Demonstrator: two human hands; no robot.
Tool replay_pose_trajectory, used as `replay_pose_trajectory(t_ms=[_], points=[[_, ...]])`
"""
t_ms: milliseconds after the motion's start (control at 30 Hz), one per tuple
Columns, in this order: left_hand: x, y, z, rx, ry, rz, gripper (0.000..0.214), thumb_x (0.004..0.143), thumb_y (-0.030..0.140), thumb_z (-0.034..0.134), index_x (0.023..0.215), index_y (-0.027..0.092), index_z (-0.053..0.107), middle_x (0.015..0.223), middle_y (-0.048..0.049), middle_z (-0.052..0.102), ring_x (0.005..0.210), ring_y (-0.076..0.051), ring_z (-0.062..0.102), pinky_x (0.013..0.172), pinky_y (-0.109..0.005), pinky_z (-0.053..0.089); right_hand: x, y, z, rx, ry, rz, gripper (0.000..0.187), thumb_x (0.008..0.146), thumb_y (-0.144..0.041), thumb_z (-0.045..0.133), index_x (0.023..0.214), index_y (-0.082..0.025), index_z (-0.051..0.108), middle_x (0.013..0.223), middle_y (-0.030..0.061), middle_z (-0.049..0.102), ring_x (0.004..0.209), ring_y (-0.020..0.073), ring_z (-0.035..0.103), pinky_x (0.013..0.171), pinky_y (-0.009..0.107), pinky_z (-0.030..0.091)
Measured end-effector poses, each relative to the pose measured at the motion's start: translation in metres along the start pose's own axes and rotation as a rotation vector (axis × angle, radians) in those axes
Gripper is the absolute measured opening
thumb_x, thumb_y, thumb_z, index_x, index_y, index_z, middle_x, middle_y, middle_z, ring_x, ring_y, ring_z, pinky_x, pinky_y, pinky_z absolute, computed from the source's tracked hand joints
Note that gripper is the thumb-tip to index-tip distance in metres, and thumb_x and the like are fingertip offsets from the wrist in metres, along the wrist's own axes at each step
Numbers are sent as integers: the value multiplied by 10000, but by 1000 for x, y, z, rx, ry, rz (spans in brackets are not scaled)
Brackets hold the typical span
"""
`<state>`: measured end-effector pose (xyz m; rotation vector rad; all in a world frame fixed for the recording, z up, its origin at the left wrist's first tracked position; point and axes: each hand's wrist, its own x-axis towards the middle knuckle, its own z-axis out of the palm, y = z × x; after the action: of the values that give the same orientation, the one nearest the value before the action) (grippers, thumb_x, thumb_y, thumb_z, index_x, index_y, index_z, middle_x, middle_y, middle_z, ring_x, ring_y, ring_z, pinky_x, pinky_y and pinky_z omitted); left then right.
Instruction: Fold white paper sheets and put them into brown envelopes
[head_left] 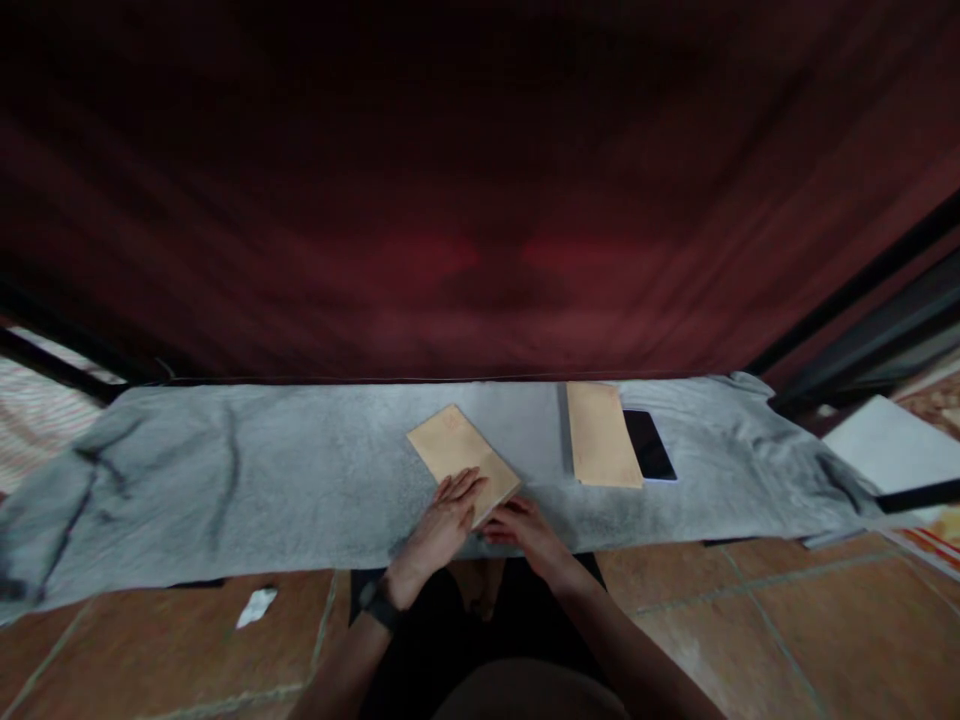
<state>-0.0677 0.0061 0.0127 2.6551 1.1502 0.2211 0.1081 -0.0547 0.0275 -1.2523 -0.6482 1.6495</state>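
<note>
A brown paper envelope (pixel 457 445), with faint reddish marks at its far end, lies at a slant on the grey cloth in front of me. My left hand (pixel 450 520) rests flat on its near part, fingers stretched out. At the near right corner, my right hand (pixel 523 528) has its fingers bent in against the envelope's edge; part of its grip is hidden. To the right, what looks like a stack of similar brown envelopes (pixel 604 435) partly covers a dark phone or tablet (pixel 649 445); neither hand touches these.
The grey cloth (pixel 300 470) covers a long narrow surface with creases at both ends. Behind it hangs a dark red curtain (pixel 495 340). A white scrap (pixel 256 607) lies on the tiled floor (pixel 697 640). Far right is a white flat panel (pixel 892 450).
</note>
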Motion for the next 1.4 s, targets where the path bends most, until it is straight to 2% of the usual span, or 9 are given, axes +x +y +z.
replay_pose_trajectory(t_ms=[133, 200, 300, 433, 667, 900, 1033, 1167, 1400], points=[[-5, 26, 2, 56, 72, 70, 512, 994, 282, 460, 1503, 300, 406, 1614, -38, 369, 1503, -234, 294, 1228, -525, 243, -2, 2, -20, -396, -50, -5, 396, 837, -582, 617, 898, -197, 683, 754, 40, 718, 605, 186, 680, 615, 345, 580], [-9, 32, 4, 97, 123, 79, 503, 1002, 338, 471, 1500, 299, 410, 1613, -44, 370, 1504, -253, 292, 1229, -536, 228, -3, 4, -31, -670, 17, -207, 319, 933, -477, 500, 937, -215, 683, 816, 51, 723, 683, 203, 692, 678, 370, 589], [-14, 37, 10, 133, 165, 52, 455, 1020, 369, 444, 1465, 272, 460, 1578, -48, 430, 1475, -245, 353, 1227, -503, 244, -3, 5, -45, -1025, 88, -603, 272, 975, -316, 451, 1111, -239, 673, 1125, 86, 709, 1052, 242, 665, 951, 434, 534], [-18, 45, 14, 166, 165, 8, 393, 1026, 258, 412, 1402, 251, 526, 1525, -46, 503, 1419, -224, 439, 1213, -459, 278, 7, 5, -58, -1260, 19, -796, 282, 986, -253, 464, 1187, -257, 661, 1288, 77, 648, 1215, 244, 575, 1041, 457, 468], [-18, 53, 17, 116, 195, -37, 428, 982, 145, 432, 1399, 192, 519, 1477, -85, 549, 1387, -207, 471, 1202, -411, 292, 27, 3, -57, -1250, 42, -806, 226, 972, -237, 470, 1026, -235, 689, 1094, 78, 691, 1060, 228, 619, 967, 419, 494], [-21, 53, 23, 102, 212, -6, 434, 956, 149, 500, 1384, 219, 529, 1460, -70, 562, 1400, -232, 457, 1213, -432, 275, 26, 8, -44, -1276, 203, -838, 300, 985, -223, 428, 1176, -191, 657, 1205, 131, 658, 1170, 259, 576, 1029, 470, 464], [-24, 51, 24, 120, 184, 9, 410, 957, 167, 488, 1361, 145, 553, 1474, -123, 547, 1407, -254, 454, 1222, -443, 266, 10, 17, -37, -1323, 52, -874, 393, 1026, -237, 363, 1337, -207, 600, 1353, 122, 628, 1297, 253, 534, 1108, 494, 423], [-26, 48, 22, 42, 179, 14, 490, 958, 236, 467, 1427, 99, 498, 1492, -160, 520, 1435, -256, 420, 1237, -446, 255, -2, 22, -36, -1465, -96, -811, 502, 1054, -315, 321, 1538, -198, 388, 1536, 103, 474, 1423, 242, 432, 1204, 493, 311], [-42, 42, 23, -1, 215, 31, 537, 969, 249, 410, 1481, 87, 423, 1537, -158, 461, 1470, -239, 365, 1222, -441, 305, -3, 19, -50, -1640, -69, -811, 575, 1058, -354, 360, 1592, -176, 239, 1605, 108, 339, 1482, 251, 337, 1231, 494, 238]])
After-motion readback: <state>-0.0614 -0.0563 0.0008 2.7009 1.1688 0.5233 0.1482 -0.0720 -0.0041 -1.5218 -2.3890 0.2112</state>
